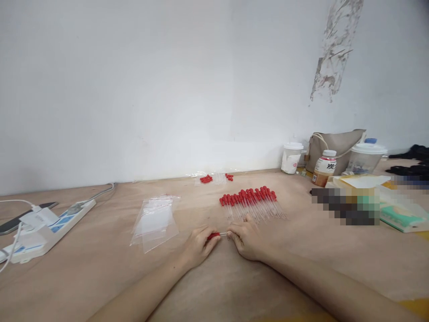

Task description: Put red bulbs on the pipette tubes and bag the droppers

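Observation:
Low over the table, my left hand (197, 246) pinches the red rubber bulb (213, 235) of a dropper. The dropper's thin clear tube (223, 234) runs across to my right hand (247, 239), whose closed fingers grip its other end and hide the tip. Just beyond my right hand lies a row of several droppers (248, 199), red bulbs away from me and clear tubes towards me. Further back, against the wall, are loose red bulbs (206, 179) on a clear plastic bag with more thin clear tubes (220, 178) beside them.
Flat clear zip bags (156, 221) lie left of my hands. At the far left are a power strip (55, 230) with a charger and cables, and a phone. Towards the right stand a lidded cup (291, 158), a bottle (324, 167), a grey bag and a tissue pack (400, 214).

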A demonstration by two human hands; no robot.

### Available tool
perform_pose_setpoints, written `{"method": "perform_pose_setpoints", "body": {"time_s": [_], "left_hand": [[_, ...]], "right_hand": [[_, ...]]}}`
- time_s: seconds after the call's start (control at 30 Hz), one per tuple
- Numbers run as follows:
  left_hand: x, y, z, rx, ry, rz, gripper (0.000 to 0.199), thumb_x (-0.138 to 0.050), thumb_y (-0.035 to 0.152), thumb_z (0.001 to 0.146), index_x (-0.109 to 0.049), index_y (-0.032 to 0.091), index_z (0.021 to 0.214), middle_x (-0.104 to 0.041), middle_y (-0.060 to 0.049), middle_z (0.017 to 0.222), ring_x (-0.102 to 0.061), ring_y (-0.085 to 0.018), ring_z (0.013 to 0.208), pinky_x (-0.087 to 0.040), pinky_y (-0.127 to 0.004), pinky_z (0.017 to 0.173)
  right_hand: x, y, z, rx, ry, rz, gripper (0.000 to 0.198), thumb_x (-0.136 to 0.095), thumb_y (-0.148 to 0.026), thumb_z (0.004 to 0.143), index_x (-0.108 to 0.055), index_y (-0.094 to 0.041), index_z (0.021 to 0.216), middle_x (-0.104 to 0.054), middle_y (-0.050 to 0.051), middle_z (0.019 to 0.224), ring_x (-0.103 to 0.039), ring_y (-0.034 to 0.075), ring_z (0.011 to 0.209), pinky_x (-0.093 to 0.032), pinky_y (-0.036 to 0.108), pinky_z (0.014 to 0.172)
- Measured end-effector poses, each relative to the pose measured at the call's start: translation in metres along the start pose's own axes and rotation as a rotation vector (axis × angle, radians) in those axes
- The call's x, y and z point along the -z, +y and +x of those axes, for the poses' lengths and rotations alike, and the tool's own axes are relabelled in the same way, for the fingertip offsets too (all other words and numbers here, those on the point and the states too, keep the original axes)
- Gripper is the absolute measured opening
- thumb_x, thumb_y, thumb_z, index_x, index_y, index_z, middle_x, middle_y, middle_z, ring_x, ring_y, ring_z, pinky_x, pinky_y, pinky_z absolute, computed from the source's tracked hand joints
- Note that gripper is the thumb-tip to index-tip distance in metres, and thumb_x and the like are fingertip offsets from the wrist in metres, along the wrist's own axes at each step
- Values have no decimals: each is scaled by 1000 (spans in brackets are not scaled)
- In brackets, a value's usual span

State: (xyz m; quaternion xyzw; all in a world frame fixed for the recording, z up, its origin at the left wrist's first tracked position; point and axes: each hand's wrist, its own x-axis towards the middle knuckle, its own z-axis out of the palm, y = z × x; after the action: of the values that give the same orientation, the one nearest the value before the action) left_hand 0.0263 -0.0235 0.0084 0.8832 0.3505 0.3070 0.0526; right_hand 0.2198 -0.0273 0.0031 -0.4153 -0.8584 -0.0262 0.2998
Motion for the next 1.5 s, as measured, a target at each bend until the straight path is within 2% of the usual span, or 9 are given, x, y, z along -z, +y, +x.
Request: {"method": "perform_pose_setpoints", "body": {"time_s": [0.23,0.5,0.57,0.63,0.73,0.87,1.13,1.33,1.5], "left_hand": [[1,2,1,5,-16,30,19,-42,29,86,-56,17,83,-60,-2,73,-54,-14,68,-40,-24,63],[4,6,1,-49,46,136,18,-45,30,85,-58,20,93,-62,-4,83,-54,-18,79,-39,-33,75],[6,3,1,14,119,133,24,-47,29,84,-53,20,104,-59,-6,97,-52,-20,91,-40,-35,80],[7,0,1,92,148,101,29,-47,28,82,-48,20,110,-54,-7,106,-50,-21,97,-41,-35,83],[7,-5,1,147,54,20,21,-47,26,83,-52,21,103,-52,-6,107,-51,-19,97,-43,-33,82],[5,-9,1,146,-21,-19,19,-45,25,84,-57,21,98,-52,-5,111,-50,-18,102,-41,-33,88],[5,-11,0,166,-84,4,35,-43,30,85,-48,20,119,-54,-6,117,-49,-19,108,-38,-35,94],[3,-7,-1,152,-31,66,30,-44,30,85,-52,20,111,-55,-7,112,-50,-20,104,-40,-35,90],[44,-29,0,145,-56,392,28,-46,34,82,-56,20,104,-52,-9,116,-44,-26,110,-32,-44,94]], "right_hand": [[7,1,-2,9,-43,-3,26,-35,-20,86,-56,-18,71,-60,0,70,-47,11,64,-22,28,67],[29,7,-7,118,-67,-224,19,-41,-19,82,-60,-20,78,-60,4,82,-47,15,80,-22,31,70],[33,13,-4,-22,-29,-223,20,-42,-20,81,-61,-20,75,-61,4,81,-49,16,80,-23,31,71],[37,23,4,-267,6,-162,22,-42,-23,80,-61,-20,70,-63,3,76,-51,16,76,-24,30,71],[37,39,22,-622,-5,-54,27,-43,-32,79,-60,-20,61,-63,1,65,-54,15,66,-27,29,69],[25,51,46,-760,33,-119,30,-43,-35,77,-60,-20,57,-64,3,65,-57,18,69,-26,34,76],[-2,55,53,-758,20,-287,31,-40,-36,76,-62,-16,65,-65,9,70,-58,21,70,-23,38,77],[0,58,44,-680,57,-305,34,-41,-42,76,-57,-17,62,-63,5,66,-56,19,67,-22,36,73],[12,54,33,-543,147,-291,23,-42,-34,77,-55,-18,67,-60,2,74,-52,15,68,-21,31,69]]}}
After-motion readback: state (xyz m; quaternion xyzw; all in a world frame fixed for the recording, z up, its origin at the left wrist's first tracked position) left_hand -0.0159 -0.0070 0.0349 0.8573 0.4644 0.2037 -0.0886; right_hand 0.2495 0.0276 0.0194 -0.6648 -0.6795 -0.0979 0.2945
